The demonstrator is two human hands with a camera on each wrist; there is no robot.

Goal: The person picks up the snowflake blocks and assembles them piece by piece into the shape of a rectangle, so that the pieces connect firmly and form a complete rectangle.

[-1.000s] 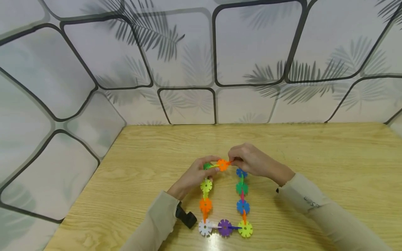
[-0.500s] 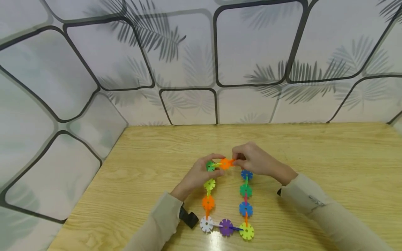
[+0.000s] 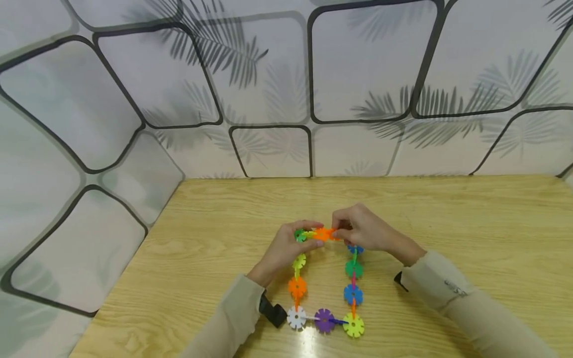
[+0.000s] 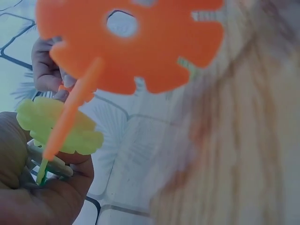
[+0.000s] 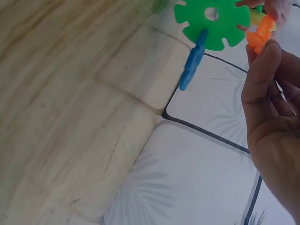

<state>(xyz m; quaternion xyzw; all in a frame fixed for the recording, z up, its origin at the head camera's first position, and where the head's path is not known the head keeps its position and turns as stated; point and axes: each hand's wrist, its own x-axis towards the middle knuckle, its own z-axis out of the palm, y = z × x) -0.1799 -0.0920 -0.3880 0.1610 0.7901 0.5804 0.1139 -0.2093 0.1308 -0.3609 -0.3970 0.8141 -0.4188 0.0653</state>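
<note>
A chain of notched plastic discs forms a rough rectangle between the hands in the head view. My left hand [image 3: 284,246] holds its far left corner, thumb and fingers around the green disc [image 3: 300,235] and the yellow one beside it. An orange disc [image 3: 321,234] sits just past those fingertips. My right hand [image 3: 362,228] pinches another orange disc [image 5: 260,35] at its right, thumb against finger. Just below the right hand is the end blue disc [image 3: 355,250] of the right side. Close to the left wrist camera are a large orange disc [image 4: 136,51] and a yellow disc [image 4: 65,126].
A white disc [image 3: 296,317], a purple disc [image 3: 324,320] and a yellow disc [image 3: 353,324] make the near side, on the wooden table [image 3: 215,238]. A patterned wall [image 3: 277,74] stands behind. A black strap device [image 3: 274,313] hangs at the left wrist.
Both hands and the chain appear slightly farther right in the head view. The orange disc in the right hand now shows more of its face, right beside the other orange disc.
</note>
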